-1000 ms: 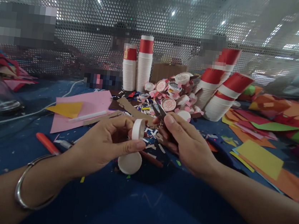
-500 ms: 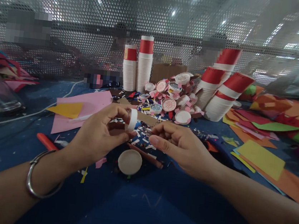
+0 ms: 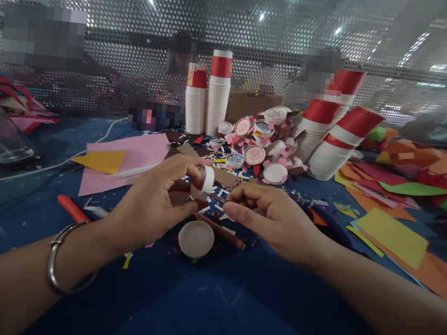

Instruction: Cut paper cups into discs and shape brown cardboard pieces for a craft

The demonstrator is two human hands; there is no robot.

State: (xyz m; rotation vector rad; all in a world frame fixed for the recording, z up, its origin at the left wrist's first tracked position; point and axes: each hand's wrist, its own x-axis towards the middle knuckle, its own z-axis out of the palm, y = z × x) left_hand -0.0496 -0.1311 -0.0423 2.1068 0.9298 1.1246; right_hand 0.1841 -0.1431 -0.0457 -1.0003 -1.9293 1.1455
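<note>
Above the blue counter (image 3: 149, 320), from the head view, the left hand (image 3: 149, 202) grasps a shallow white round piece (image 3: 207, 182), its grip firm between thumb and fingers. Near it the right hand (image 3: 277, 222) curls its fingers; whether that grip pinches anything, I can't tell. Below lies a pale disc (image 3: 196, 239), near a brown rod (image 3: 222, 231). Stacked paper cups (image 3: 218, 99) stand behind.

There are five cup stacks (image 3: 217, 107) and one held cup bottom (image 3: 208, 181).
</note>
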